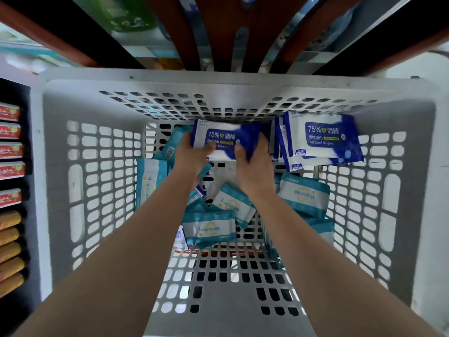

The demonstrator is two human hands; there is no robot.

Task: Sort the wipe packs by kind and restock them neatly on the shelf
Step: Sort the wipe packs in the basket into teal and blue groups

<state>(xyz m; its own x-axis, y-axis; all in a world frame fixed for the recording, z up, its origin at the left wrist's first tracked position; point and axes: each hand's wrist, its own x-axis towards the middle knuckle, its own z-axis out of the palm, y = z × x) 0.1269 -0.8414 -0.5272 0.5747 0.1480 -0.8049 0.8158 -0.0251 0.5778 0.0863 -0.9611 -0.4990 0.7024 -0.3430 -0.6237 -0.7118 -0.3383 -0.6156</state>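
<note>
I look down into a grey perforated basket [102, 190]. Both hands reach deep into it and hold one dark blue and white alcohol wipe pack [224, 138] between them. My left hand [194, 152] grips its left end and my right hand [252, 161] grips its right end. To the right, a stack of several matching blue packs [320, 139] leans against the far wall. Teal and white wipe packs [211, 227] lie scattered on the basket floor under and around my forearms, with more teal packs [303, 195] at the right.
Dark shelf boards with brown edges [211, 32] rise beyond the basket, with blurred goods behind them. At the left edge, a dark shelf carries rows of red and white packages [11, 149] and yellow ones [9, 249] below.
</note>
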